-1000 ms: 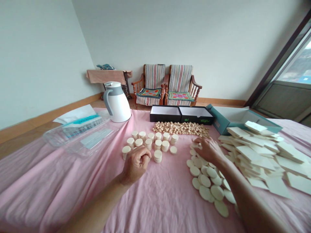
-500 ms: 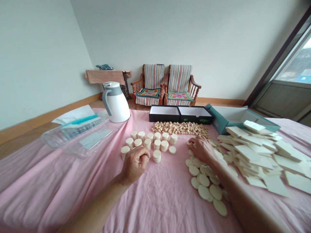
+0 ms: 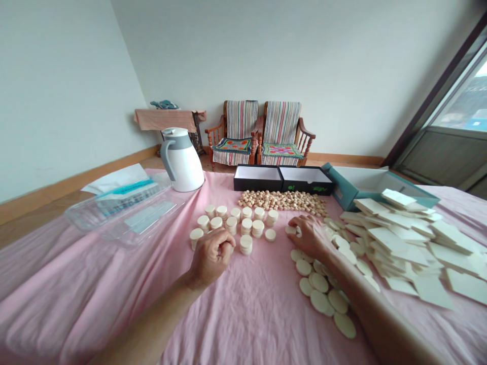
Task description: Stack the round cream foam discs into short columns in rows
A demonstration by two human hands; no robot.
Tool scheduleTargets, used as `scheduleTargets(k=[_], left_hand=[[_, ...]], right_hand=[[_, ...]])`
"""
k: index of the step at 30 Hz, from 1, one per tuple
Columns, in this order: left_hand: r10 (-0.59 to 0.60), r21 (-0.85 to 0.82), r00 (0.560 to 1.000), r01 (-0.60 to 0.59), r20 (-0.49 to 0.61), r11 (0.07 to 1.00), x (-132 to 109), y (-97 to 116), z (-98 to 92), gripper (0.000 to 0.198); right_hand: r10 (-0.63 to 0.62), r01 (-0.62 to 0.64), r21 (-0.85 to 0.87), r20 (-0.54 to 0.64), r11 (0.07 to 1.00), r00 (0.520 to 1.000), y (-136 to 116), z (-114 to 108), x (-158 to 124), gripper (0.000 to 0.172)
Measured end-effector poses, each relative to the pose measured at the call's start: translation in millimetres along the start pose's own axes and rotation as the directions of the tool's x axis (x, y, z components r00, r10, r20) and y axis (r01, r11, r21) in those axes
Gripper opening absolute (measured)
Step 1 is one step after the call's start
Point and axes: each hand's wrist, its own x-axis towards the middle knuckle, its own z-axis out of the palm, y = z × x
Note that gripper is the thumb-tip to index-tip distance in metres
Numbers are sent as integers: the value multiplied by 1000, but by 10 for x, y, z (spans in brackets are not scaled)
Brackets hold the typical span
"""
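A person's right hand (image 3: 307,236) lies palm down on the pink tablecloth (image 3: 247,309). Its fingers are half bent and their tips are pinched on a round disc (image 3: 291,229) at the near-left edge of the loose discs (image 3: 323,295). That spread fans out flat and overlapping under the forearm, apparently so that single pieces can be slid off the edge.

The left hand (image 3: 211,256) rests knuckles up on the cloth, curled almost closed. Whether it encloses anything cannot be told, as the fingers hide the palm. It sits just beside the nearest disc stack (image 3: 246,244), one of the short stacks (image 3: 238,222) standing in rows a little apart from one another, a spacing that seems to keep each pile upright and separate.

Beyond the stacks a heap of small wooden beads (image 3: 283,201) lies against two open black boxes (image 3: 283,178). To the right, pale square tiles (image 3: 411,238) slump in overlapping layers out of an open teal box (image 3: 357,185). A white jug (image 3: 181,159) and a clear plastic container (image 3: 122,212) stand at the far left of the table, well apart from the hands. Two striped armchairs (image 3: 262,133) stand against the back wall.
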Motion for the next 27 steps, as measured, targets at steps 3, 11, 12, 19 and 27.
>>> scheduleTargets(k=[3, 11, 12, 19, 27], left_hand=[[-8, 8, 1000, 8, 3, 1000, -1, 3, -1, 23], [-1, 14, 1000, 1, 10, 1000, -13, -16, 3, 23], [-2, 16, 1000, 2, 10, 1000, -13, -15, 2, 23], [4, 14, 1000, -4, 3, 1000, -5, 6, -6, 23], [5, 12, 1000, -5, 15, 1000, -12, -9, -1, 22]], right_hand=[[-72, 80, 114, -69, 990, 995, -111, -22, 0, 14], [-230, 256, 276, -125, 926, 965, -495, -20, -29, 19], [-231, 257, 271, -124, 928, 965, -515, -22, -30, 20], [-41, 83, 244, -172, 966, 984, -224, -170, 27, 20], [101, -93, -95, 88, 991, 991, 286, -177, -18, 22]])
